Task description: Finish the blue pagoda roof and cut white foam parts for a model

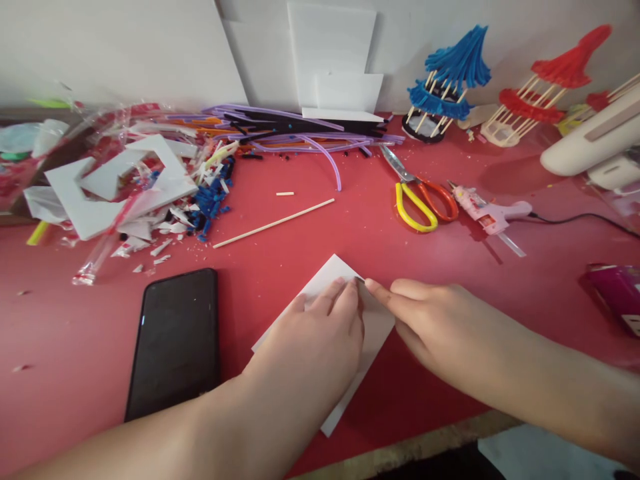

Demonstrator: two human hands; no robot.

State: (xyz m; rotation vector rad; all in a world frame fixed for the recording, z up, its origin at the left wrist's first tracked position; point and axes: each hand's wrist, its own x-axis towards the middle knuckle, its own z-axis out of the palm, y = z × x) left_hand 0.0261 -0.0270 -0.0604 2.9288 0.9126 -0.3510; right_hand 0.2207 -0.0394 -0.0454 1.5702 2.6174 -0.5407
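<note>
A white foam board sheet point(333, 268) lies at a slant on the red table near its front edge. My left hand point(320, 333) rests flat on it, fingers stretched out and pressing it down. My right hand point(425, 310) is closed at the sheet's right side, its forefinger extended along a thin dark blade-like tool point(361, 280). The tip of that tool touches the board beside my left fingertips; the rest is hidden inside my hand. A black phone point(175, 340) lies left of my left hand.
Beyond the sheet lie a long wooden stick point(274, 223), a short stick piece point(285, 193), scissors point(417, 193) and a pink glue gun point(490, 210) with its cord. Foam scraps point(170, 177) and pipe cleaners point(295, 127) are heaped behind. Blue point(445, 87) and red point(545, 90) stick models stand back right.
</note>
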